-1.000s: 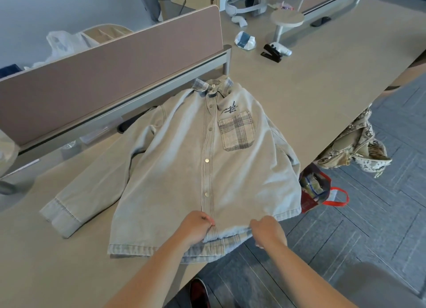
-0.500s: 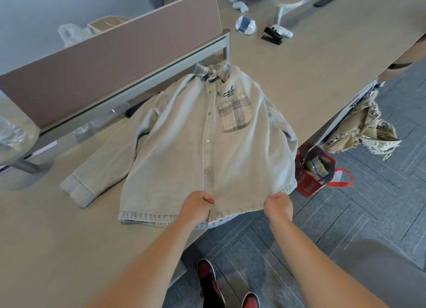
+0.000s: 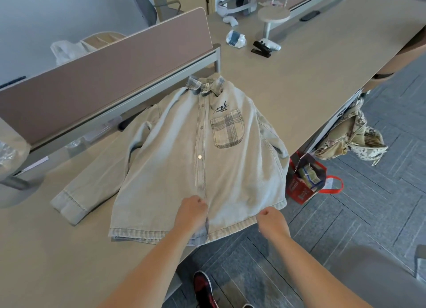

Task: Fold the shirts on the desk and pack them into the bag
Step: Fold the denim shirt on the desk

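The shirt (image 3: 184, 165) lies face-up at the near edge of the desk (image 3: 288, 77), hem overhanging, where the left hand (image 3: 192, 212) and right hand (image 3: 272, 220), fingers curled, seem to pinch that hem, likely tugging it flat for folding; the red bag (image 3: 304, 188) stands on the floor beside.

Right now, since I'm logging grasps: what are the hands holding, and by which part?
Both hold the denim shirt at its bottom: the left hand grips the button placket near the hem, the right hand pinches the hem.
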`<action>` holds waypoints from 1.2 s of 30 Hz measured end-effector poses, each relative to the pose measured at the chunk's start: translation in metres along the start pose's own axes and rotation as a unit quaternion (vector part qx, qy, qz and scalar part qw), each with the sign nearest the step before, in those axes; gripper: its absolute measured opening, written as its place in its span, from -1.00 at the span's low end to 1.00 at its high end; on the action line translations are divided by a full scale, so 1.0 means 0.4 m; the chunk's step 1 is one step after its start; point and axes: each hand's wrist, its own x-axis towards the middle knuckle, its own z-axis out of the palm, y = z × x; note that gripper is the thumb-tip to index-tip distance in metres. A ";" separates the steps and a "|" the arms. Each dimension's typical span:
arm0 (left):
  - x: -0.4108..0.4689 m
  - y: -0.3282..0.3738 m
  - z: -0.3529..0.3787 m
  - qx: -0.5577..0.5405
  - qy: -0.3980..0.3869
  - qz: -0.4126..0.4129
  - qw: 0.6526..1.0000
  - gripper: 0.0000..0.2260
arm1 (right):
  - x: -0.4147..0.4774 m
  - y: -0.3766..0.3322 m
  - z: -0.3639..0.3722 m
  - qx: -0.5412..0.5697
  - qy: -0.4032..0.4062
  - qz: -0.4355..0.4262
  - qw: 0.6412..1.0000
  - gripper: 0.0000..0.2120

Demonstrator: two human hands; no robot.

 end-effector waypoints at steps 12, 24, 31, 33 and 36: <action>0.110 0.292 -0.141 -0.211 -0.038 0.135 0.967 -0.85 | 0.008 -0.383 -0.159 0.115 0.050 -0.127 0.984 -0.88; 0.272 0.493 -0.178 -0.169 -0.089 0.165 0.968 -0.84 | 0.177 -0.494 -0.320 0.097 0.055 -0.106 0.988 -0.86; 0.417 0.623 -0.074 -0.158 -0.102 0.100 0.977 -0.83 | 0.445 -0.448 -0.390 0.001 0.037 -0.049 0.998 -0.74; 0.455 0.655 -0.033 -0.127 -0.102 0.094 0.982 -0.83 | 0.519 -0.433 -0.396 -0.051 0.003 -0.018 0.999 -0.76; 0.500 0.683 0.019 -0.090 -0.096 0.071 0.989 -0.80 | 0.599 -0.413 -0.383 -0.095 -0.048 0.023 0.994 -0.80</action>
